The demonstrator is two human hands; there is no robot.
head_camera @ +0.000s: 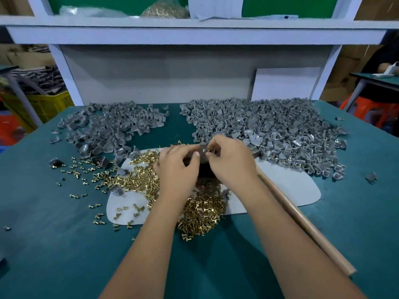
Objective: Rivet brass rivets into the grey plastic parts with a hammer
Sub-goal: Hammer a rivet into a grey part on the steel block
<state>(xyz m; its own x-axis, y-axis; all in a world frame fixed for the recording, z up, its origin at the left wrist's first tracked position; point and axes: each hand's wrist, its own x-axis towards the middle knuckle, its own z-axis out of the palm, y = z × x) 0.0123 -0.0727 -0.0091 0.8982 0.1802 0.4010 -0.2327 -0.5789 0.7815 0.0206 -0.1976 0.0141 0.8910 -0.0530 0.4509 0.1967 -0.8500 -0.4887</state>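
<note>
My left hand [178,167] and my right hand [232,160] meet over a dark block [204,167] at the middle of the table. Between the fingertips sits a small grey plastic part [204,151]; my left hand steadies it. My right thumb and forefinger pinch a brass rivet [209,150] against that part. Loose brass rivets [200,212] lie heaped on a white mat [287,186] under my wrists. The hammer lies to the right, its wooden handle [302,223] running toward the near right; its head is mostly hidden behind my right hand.
A pile of grey plastic parts [108,126] lies at the back left, a larger pile with brass rivets in them [269,130] at the back right. Stray rivets [77,169] dot the green table [54,244]. A white shelf frame [194,35] rises behind.
</note>
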